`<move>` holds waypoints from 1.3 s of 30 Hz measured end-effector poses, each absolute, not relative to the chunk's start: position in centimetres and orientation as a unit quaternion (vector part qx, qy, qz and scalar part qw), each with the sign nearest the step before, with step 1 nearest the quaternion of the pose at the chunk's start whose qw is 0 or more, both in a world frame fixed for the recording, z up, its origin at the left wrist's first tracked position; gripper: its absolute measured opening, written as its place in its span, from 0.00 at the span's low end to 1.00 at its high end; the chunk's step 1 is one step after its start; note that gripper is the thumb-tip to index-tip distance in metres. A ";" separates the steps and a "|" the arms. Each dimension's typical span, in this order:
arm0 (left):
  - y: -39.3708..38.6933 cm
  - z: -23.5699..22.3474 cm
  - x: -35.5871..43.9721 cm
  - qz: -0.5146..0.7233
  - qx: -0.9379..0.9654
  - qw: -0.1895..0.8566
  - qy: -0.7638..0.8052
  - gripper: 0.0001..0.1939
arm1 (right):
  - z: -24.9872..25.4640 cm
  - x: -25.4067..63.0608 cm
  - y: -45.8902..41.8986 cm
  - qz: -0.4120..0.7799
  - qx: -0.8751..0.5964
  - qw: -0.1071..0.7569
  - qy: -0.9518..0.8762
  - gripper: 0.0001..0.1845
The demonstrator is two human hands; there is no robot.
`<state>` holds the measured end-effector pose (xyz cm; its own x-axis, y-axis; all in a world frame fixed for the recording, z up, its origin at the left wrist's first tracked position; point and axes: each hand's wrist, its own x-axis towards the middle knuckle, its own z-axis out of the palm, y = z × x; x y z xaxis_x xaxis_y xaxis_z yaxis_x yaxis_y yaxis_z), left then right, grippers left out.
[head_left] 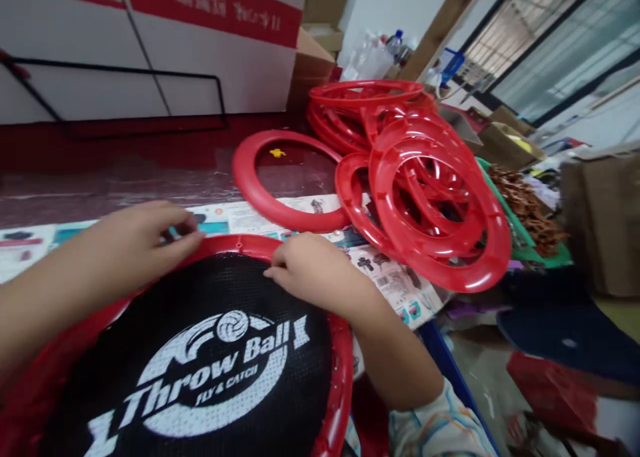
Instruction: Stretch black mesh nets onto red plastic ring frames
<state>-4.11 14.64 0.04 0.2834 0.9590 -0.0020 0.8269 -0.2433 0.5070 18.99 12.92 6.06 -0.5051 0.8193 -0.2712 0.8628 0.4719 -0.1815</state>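
A red plastic ring [340, 377] lies close in front of me with a black mesh disc [210, 364] stretched over it, printed "Throw Ball" in white. My left hand [140, 244] rests at the ring's far left rim, fingers pinched together on the mesh edge. My right hand [310, 270] presses on the far rim, fingers curled on the mesh. Both hands touch the same ring, a hand's width apart.
A pile of several empty red rings [430, 197] leans at the right; one single ring [260, 190] lies flat behind. Printed paper sheets [400, 284] cover the table. A red-and-white carton [150, 44] stands at the back. A green tray [525, 230] of brown parts sits far right.
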 end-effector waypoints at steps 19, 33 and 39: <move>15.0 0.0 -0.7 0.207 0.807 0.257 0.489 0.13 | 4.6 17.7 14.0 -0.209 0.567 -0.038 0.796 0.09; 14.7 -0.3 0.0 0.190 0.806 0.145 0.542 0.11 | 3.8 18.2 15.1 -0.228 0.587 -0.103 0.770 0.08; 14.7 -0.1 0.3 0.183 0.793 0.141 0.564 0.12 | 3.6 18.3 15.3 -0.241 0.594 -0.102 0.761 0.08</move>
<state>0.25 14.67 -0.13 0.2977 0.9458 0.1301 0.8424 -0.3243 0.4302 18.30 15.28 3.59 -0.2745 0.9527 -0.1300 0.8543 0.1796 -0.4879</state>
